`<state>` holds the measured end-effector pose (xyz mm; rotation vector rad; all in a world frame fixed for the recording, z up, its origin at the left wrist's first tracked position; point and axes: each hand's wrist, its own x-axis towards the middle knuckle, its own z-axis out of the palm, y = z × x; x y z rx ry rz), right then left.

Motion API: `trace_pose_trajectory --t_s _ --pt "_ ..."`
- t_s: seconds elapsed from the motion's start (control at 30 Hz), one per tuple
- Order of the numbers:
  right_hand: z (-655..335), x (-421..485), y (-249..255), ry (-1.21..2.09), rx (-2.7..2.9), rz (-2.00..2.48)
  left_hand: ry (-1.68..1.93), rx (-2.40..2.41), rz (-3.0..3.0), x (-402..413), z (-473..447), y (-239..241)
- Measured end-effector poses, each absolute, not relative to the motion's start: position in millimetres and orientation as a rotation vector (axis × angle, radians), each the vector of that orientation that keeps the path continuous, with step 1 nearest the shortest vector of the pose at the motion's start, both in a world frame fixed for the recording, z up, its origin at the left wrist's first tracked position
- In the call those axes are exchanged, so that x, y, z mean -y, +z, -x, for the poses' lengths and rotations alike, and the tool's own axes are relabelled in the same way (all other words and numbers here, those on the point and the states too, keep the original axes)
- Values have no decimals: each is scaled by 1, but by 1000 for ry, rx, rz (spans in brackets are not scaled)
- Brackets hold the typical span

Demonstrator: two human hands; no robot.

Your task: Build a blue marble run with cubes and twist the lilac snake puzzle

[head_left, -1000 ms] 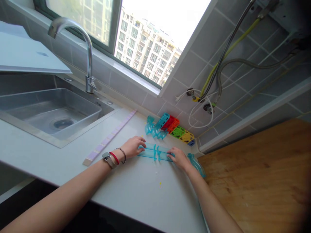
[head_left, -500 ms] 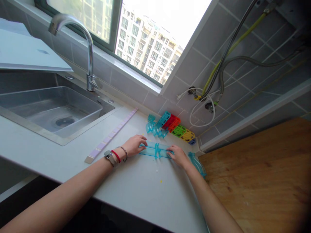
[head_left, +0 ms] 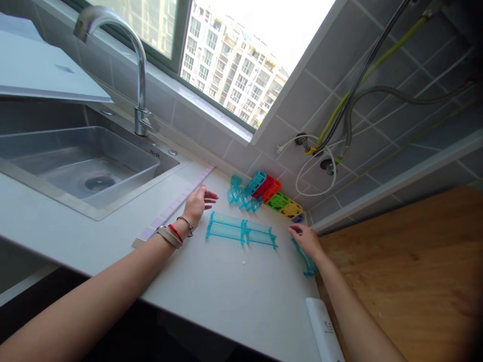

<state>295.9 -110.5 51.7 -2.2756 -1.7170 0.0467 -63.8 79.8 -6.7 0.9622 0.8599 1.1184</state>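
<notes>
Two clear teal plastic track pieces (head_left: 226, 229) lie end to end on the white counter, meeting at their connectors. My left hand (head_left: 196, 205) is to the left of them, its fingers stretched out and holding nothing. To the right, my right hand (head_left: 306, 240) hovers over the upper end of a curved teal track piece (head_left: 308, 263), fingers loosely bent and apart; whether it touches that piece I cannot tell. More curved teal pieces (head_left: 243, 199) sit in a cluster farther back. Beside that cluster stands a row of teal, red, green (head_left: 278, 201) and yellow plastic blocks.
A steel sink (head_left: 113, 203) with a tall faucet (head_left: 140, 75) is on the left. Between sink and track lies a long pale purple strip (head_left: 177, 203). At the lower right is a white oblong device (head_left: 323, 327), beside a wooden board (head_left: 407, 266). Cables (head_left: 352, 95) hang along the tiled wall.
Both hands have let go of the straight track pieces. My left hand moved up and left; my right hand moved right, toward the curved piece. The white device has come into view.
</notes>
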Motion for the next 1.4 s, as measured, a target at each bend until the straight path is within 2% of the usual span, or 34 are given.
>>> trace_pose_trajectory --t_s 0.13,0.33,0.57,0.77,1.13,1.4 --pt "-277 110 34 121 1869 2156 1140 -865 -1176 -77 62 -10" --pt "-227 82 4 133 2017 1917 1192 -628 -2096 -59 60 -15" --pt "-216 66 -6 220 2016 1838 742 -300 -2508 -53 56 -21" --pt "-213 72 -4 326 1937 1802 657 -361 -2530 -50 55 -23" --pt "-236 89 13 540 1473 1749 1018 -327 -2149 -50 61 -7" --pt "-235 102 18 745 1273 1612 1078 -303 -2016 -45 61 0"
